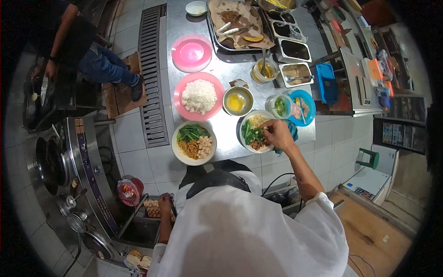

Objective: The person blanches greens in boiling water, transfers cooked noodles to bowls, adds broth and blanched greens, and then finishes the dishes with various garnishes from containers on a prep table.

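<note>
My right hand (277,134) is over a white bowl (242,143) of noodles, leafy greens and brown minced topping; its fingertips are pinched, with light-green chopped bits at them. Just beyond stands a clear tub of chopped green herbs (280,106), beside a blue bowl (312,108) with pale pink pieces and a spoon. A second white bowl (176,152), at the table's near-left edge, holds browned noodles, greens and pale chopped meat. Low at my left side, my left hand (165,203) is curled next to a dark, narrow thing; whether it grips that is unclear.
The steel table (225,138) also carries a pink plate of rice (199,97), a metal bowl with yellow liquid (238,101), an empty pink plate (191,53) and a paper-lined tray (238,17). At left are a floor drain (152,76), a stove (95,180) and another person (110,65).
</note>
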Demonstrator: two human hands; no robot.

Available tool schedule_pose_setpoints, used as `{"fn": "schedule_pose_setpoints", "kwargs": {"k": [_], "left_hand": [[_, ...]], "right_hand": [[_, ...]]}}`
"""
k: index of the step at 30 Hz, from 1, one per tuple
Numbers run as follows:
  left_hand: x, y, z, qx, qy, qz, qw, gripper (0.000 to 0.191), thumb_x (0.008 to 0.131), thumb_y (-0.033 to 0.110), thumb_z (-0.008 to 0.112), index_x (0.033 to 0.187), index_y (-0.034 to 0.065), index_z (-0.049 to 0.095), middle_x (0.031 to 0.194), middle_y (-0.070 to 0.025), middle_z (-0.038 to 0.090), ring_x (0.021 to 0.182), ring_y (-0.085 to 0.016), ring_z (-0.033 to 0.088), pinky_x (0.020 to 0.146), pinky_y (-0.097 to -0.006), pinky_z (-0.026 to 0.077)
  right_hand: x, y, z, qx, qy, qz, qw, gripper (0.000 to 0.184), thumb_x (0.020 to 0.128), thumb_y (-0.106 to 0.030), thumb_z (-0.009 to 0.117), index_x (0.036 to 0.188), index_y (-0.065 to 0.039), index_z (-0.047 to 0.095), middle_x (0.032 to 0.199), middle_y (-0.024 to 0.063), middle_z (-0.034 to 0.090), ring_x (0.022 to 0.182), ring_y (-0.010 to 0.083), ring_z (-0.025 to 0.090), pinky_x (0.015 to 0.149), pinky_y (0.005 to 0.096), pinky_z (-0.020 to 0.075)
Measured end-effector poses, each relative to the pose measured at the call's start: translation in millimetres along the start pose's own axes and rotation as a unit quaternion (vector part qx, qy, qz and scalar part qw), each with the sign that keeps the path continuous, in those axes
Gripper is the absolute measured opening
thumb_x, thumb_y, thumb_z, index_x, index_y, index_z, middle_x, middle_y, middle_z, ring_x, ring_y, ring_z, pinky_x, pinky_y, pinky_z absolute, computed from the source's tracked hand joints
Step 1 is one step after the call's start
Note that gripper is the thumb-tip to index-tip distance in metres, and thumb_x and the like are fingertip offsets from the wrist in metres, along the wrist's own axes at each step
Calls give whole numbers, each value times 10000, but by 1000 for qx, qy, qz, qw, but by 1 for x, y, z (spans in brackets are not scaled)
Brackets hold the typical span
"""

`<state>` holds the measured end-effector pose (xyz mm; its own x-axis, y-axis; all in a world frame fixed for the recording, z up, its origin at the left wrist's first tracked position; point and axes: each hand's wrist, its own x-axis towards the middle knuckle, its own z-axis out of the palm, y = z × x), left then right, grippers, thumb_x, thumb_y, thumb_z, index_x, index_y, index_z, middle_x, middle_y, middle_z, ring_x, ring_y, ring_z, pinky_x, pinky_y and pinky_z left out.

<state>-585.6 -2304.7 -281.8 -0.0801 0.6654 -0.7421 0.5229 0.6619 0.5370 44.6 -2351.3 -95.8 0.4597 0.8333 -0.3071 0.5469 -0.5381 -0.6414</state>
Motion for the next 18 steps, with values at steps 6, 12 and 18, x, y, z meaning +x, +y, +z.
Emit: {"fn": "schedule_pose_setpoints", "kwargs": {"k": [6, 12, 18], "left_hand": [[9, -14, -6, -58, -11, 17, 998, 220, 1031, 169, 596, 1113, -30, 645, 842, -98, 698, 665, -184, 669, 606, -328, 553], [12, -15, -3, -38, -44, 22, 998, 184, 1036, 183, 589, 1113, 20, 626, 843, -92, 696, 664, -162, 660, 578, -308, 524], [5, -4, 3, -29, -10, 21, 999, 210, 1020, 218, 609, 1126, 38, 627, 848, -75, 697, 654, -152, 654, 548, -294, 506]], "right_hand": [[-1, 16, -16, 44, 9, 58, 997, 203, 821, -62, 756, 1014, -14, 796, 699, 148, 717, 605, 176, 685, 603, 328, 539], [-1, 15, 8, 93, -37, 56, 993, 165, 840, -38, 787, 989, 28, 768, 785, 72, 744, 675, 86, 663, 616, 271, 535], [-7, -5, 11, 0, 31, 13, 999, 187, 801, -74, 761, 983, -45, 795, 797, 163, 739, 658, 252, 690, 655, 363, 546]]}}
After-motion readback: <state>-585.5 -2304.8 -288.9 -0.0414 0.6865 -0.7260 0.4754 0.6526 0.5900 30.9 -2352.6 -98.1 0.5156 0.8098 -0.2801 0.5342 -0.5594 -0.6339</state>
